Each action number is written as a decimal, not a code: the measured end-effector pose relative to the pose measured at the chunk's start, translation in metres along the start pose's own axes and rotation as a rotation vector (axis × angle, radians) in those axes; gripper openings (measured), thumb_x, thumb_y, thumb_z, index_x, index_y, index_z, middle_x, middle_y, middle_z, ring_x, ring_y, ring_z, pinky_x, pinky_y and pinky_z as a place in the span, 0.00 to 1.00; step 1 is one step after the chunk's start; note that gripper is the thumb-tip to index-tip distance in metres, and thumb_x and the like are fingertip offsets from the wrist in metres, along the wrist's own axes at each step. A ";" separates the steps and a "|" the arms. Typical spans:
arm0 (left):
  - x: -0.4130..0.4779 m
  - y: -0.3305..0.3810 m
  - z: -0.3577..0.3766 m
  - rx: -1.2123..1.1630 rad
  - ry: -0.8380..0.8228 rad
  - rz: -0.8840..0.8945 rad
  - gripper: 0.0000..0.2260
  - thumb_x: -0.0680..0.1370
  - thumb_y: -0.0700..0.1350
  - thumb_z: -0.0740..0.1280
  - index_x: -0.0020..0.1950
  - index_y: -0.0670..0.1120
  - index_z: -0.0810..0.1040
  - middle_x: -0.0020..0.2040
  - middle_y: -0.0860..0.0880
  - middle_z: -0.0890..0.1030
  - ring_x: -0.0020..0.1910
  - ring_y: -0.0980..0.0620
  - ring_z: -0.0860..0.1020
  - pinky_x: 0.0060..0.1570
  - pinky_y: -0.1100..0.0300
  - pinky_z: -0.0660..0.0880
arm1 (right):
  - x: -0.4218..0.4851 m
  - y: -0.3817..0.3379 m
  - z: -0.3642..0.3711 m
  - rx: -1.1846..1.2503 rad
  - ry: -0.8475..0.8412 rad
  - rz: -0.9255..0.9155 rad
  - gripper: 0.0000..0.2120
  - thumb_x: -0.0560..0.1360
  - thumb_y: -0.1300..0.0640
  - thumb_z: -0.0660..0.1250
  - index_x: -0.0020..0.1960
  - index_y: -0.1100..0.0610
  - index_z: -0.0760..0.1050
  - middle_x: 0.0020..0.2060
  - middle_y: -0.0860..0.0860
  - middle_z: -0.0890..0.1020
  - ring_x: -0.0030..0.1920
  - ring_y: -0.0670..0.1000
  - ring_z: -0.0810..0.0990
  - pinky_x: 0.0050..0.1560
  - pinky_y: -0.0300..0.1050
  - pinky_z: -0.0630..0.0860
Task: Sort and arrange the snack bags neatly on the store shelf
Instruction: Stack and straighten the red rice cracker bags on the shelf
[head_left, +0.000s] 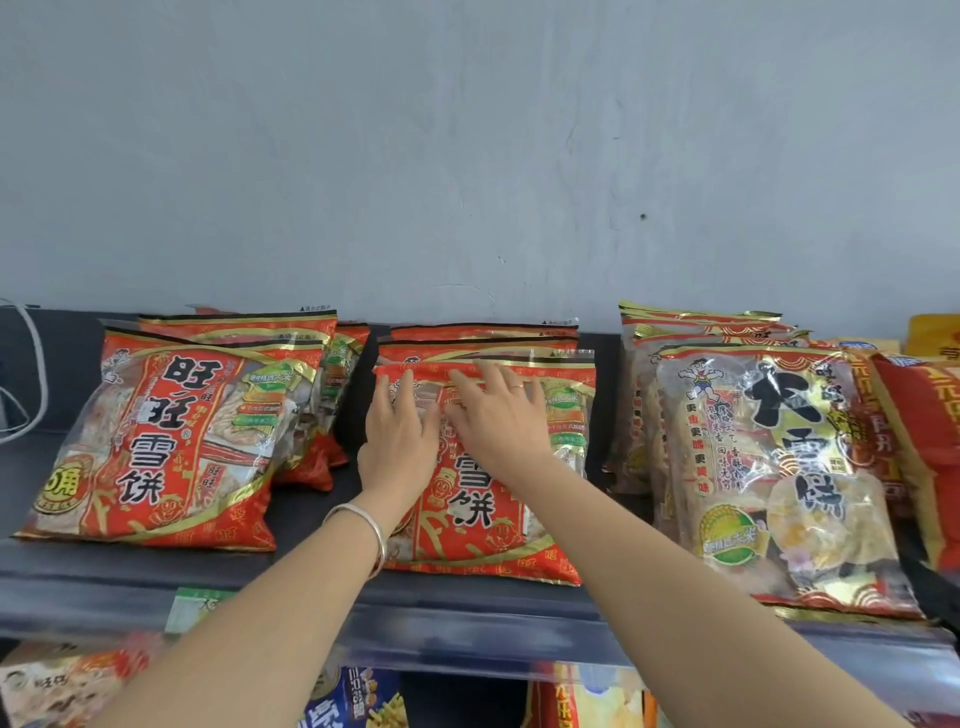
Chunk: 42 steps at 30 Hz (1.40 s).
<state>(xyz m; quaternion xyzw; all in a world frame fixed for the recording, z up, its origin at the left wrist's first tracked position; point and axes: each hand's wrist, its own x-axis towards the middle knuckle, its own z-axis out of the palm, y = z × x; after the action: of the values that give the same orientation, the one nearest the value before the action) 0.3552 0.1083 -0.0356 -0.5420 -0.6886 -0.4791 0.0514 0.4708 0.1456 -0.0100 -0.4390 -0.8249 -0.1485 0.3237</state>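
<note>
At the left of the frame a red stack (156, 441) is leaning back on the shelf (311, 587), its front bag's long axis running up the picture. Moving toward centre, I'm seeing the left hand (397, 441) lying flat, fingers straight, on the left edge of the middle bag (493, 499). The right hand (493, 415) is pressing just beside it on the bag's upper half, also spread and gripping nothing. That bag is sitting at centre frame, fronting its own stack, long axis pointing away from me. Most of it is lying below and right of both palms, so I'm judging the right hand nearer for any squaring push. The arms are covering parts of its face. At the right the gold stack (779, 467) is standing near, apart from it. Bags behind each front one are showing only top seams, so I'm not counting them. The lower packs (353, 701) are blurring at the bottom edge.
</note>
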 end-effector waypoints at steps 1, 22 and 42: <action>-0.001 -0.001 -0.002 -0.047 0.001 -0.009 0.26 0.81 0.56 0.52 0.77 0.52 0.49 0.77 0.48 0.51 0.75 0.44 0.56 0.64 0.42 0.66 | -0.003 -0.004 0.003 0.009 -0.025 -0.007 0.24 0.81 0.41 0.50 0.75 0.46 0.59 0.75 0.52 0.61 0.76 0.56 0.56 0.72 0.66 0.49; 0.091 -0.009 -0.034 -0.773 -0.145 -0.556 0.21 0.76 0.52 0.67 0.63 0.40 0.70 0.50 0.49 0.75 0.43 0.51 0.72 0.39 0.59 0.67 | 0.064 -0.004 -0.011 0.034 -0.062 0.119 0.17 0.82 0.53 0.50 0.65 0.54 0.71 0.64 0.54 0.74 0.70 0.59 0.66 0.72 0.63 0.53; 0.090 -0.020 -0.007 -0.800 -0.008 -0.235 0.17 0.73 0.50 0.71 0.57 0.51 0.67 0.52 0.52 0.73 0.51 0.51 0.74 0.52 0.54 0.72 | 0.066 -0.006 0.024 -0.114 0.296 0.253 0.14 0.81 0.49 0.56 0.52 0.54 0.77 0.51 0.51 0.79 0.59 0.58 0.74 0.63 0.57 0.60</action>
<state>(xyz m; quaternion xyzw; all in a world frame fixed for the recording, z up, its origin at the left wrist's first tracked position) 0.2994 0.1670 0.0091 -0.4389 -0.5055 -0.7093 -0.2206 0.4289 0.1967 0.0163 -0.5302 -0.6967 -0.2158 0.4323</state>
